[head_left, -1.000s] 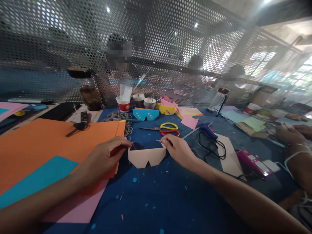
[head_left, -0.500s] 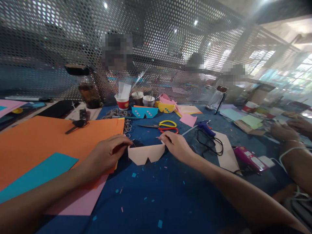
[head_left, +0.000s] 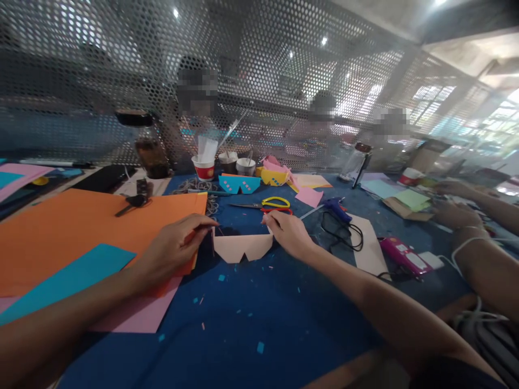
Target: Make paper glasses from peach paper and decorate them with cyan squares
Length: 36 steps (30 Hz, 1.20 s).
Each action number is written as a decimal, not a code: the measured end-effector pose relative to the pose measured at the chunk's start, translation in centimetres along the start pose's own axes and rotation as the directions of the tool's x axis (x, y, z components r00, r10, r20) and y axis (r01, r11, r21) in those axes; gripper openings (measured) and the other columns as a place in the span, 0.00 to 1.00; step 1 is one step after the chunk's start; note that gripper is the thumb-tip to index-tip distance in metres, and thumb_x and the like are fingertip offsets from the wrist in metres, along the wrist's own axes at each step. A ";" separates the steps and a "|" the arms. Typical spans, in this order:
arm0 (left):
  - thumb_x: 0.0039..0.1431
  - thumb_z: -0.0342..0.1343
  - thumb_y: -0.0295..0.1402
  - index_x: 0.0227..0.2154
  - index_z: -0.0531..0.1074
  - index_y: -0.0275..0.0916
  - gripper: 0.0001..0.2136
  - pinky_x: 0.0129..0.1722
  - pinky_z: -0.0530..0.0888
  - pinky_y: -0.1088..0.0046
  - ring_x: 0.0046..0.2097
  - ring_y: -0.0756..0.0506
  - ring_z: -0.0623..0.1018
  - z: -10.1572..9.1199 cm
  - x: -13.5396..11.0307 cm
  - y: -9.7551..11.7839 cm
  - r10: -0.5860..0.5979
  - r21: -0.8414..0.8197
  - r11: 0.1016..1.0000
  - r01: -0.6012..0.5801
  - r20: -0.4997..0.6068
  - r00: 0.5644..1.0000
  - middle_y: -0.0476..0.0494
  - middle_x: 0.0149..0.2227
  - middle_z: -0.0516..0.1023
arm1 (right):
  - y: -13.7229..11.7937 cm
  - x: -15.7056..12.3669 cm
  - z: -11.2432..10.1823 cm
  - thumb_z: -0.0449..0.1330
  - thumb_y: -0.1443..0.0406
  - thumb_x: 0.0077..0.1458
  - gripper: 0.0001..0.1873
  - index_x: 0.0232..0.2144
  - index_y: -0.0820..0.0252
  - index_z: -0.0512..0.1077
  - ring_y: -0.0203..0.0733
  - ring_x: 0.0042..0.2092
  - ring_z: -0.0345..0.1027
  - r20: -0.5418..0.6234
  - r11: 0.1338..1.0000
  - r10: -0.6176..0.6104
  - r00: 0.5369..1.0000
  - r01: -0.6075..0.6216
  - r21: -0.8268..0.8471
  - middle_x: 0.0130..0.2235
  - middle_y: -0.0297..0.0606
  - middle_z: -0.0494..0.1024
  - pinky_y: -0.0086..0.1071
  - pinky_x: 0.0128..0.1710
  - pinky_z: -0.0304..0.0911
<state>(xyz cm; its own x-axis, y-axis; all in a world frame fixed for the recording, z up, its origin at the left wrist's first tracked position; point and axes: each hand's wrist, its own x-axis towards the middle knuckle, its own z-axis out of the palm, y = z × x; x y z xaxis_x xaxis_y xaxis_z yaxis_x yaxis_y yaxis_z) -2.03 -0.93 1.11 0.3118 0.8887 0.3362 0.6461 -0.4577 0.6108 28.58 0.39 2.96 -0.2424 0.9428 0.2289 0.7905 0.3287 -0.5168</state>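
Pale pink paper glasses [head_left: 243, 248] with a notch at the bottom edge stand in front of me on the blue table [head_left: 227, 356]. My left hand [head_left: 178, 243] pinches the left side piece with thumb and fingers. At the other end, my right hand [head_left: 288, 231] has its fingertips closed on the right side piece. Just beyond the right hand lie scissors [head_left: 275, 204] with yellow and red handles. Farther back are blue paper glasses [head_left: 239, 184] with pink squares and yellow paper glasses [head_left: 275, 176].
Orange sheets [head_left: 81, 221] with keys [head_left: 135, 201] on top lie at left, by a blue strip [head_left: 81, 281]. A glue gun [head_left: 338, 209] and magenta device [head_left: 405, 256] are at right. Paper cups [head_left: 205, 168] stand behind. A co-worker's arms [head_left: 478, 243] reach in.
The view has shifted slightly, so the table things sit a little differently. Both hands keep their hold on the pink glasses. The co-worker's hands at right have moved.
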 end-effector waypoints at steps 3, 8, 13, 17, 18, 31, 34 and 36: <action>0.75 0.48 0.44 0.50 0.80 0.46 0.17 0.52 0.79 0.62 0.50 0.37 0.85 0.1 -0.2 0.3 -0.044 -0.009 0.999 0.043 -0.068 0.997 0.42 0.51 0.87 | 0.1 0.2 -0.2 0.52 0.59 0.78 0.17 0.42 0.56 0.80 0.51 0.49 0.82 -0.070 1.000 0.012 0.997 -0.014 -0.017 0.46 0.41 0.88 0.35 0.45 0.66; 0.73 0.50 0.43 0.48 0.81 0.47 0.15 0.50 0.78 0.63 0.48 0.37 0.85 0.2 -0.2 0.7 -0.146 -0.051 0.989 0.142 -0.101 0.984 0.44 0.48 0.88 | 0.4 0.2 -0.3 0.52 0.59 0.78 0.19 0.40 0.55 0.80 0.49 0.48 0.82 -0.119 1.000 -0.014 0.993 0.013 -0.008 0.45 0.39 0.88 0.33 0.44 0.66; 0.73 0.49 0.41 0.48 0.80 0.47 0.14 0.47 0.79 0.64 0.46 0.37 0.85 0.2 -0.1 0.8 -0.177 -0.063 0.984 0.170 -0.157 0.972 0.43 0.46 0.87 | 0.1 0.0 -0.3 0.52 0.58 0.78 0.20 0.39 0.56 0.80 0.47 0.44 0.82 -0.150 0.998 -0.062 0.987 0.066 0.022 0.42 0.39 0.88 0.33 0.42 0.65; 0.72 0.52 0.44 0.46 0.80 0.46 0.13 0.48 0.79 0.63 0.49 0.37 0.84 0.3 0.2 0.5 -0.143 -0.026 0.990 0.141 -0.194 0.971 0.42 0.49 0.85 | -0.2 0.0 -0.4 0.52 0.59 0.77 0.19 0.38 0.56 0.80 0.47 0.43 0.81 -0.163 0.993 -0.093 0.982 0.103 0.058 0.41 0.39 0.87 0.33 0.40 0.64; 0.72 0.52 0.44 0.46 0.80 0.46 0.14 0.48 0.79 0.63 0.49 0.37 0.84 0.4 0.4 0.3 -0.140 -0.016 0.990 0.140 -0.196 0.970 0.41 0.49 0.85 | -0.2 0.0 -0.4 0.52 0.59 0.77 0.19 0.38 0.56 0.79 0.46 0.42 0.81 -0.162 0.991 -0.100 0.982 0.113 0.068 0.41 0.39 0.87 0.33 0.40 0.63; 0.67 0.55 0.44 0.44 0.81 0.46 0.13 0.49 0.82 0.59 0.47 0.35 0.86 0.8 0.7 -1.1 -0.123 -0.084 0.990 0.114 -0.111 0.986 0.40 0.44 0.88 | -1.8 0.5 -2.5 0.59 0.65 0.72 0.10 0.39 0.58 0.80 0.42 0.43 0.77 -0.027 0.940 -0.301 0.953 0.302 0.158 0.41 0.38 0.84 0.34 0.44 0.66; 0.67 0.54 0.44 0.45 0.81 0.47 0.13 0.49 0.81 0.58 0.48 0.35 0.86 1.0 0.8 -1.3 -0.100 -0.101 0.991 0.091 -0.088 0.991 0.39 0.44 0.88 | -2.9 1.7 -2.1 0.62 0.67 0.70 0.07 0.41 0.58 0.81 0.42 0.44 0.76 0.053 0.938 -0.333 0.941 0.325 0.122 0.42 0.39 0.84 0.35 0.45 0.66; 0.66 0.55 0.44 0.45 0.81 0.46 0.13 0.49 0.81 0.57 0.47 0.35 0.85 1.0 0.8 -1.4 -0.102 -0.115 0.989 0.092 -0.080 0.992 0.39 0.44 0.88 | -3.7 2.9 -1.3 0.64 0.70 0.67 0.07 0.42 0.56 0.82 0.41 0.44 0.77 0.119 0.924 -0.372 0.921 0.355 0.140 0.43 0.37 0.86 0.34 0.47 0.66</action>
<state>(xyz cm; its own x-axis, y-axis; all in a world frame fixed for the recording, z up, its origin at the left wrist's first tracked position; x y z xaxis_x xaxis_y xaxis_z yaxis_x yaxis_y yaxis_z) -2.00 0.50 -0.18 0.1876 0.9257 0.3285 0.5880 -0.3737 0.7173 25.70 1.84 6.61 -0.5840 0.7523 0.3049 0.5660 0.6466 -0.5114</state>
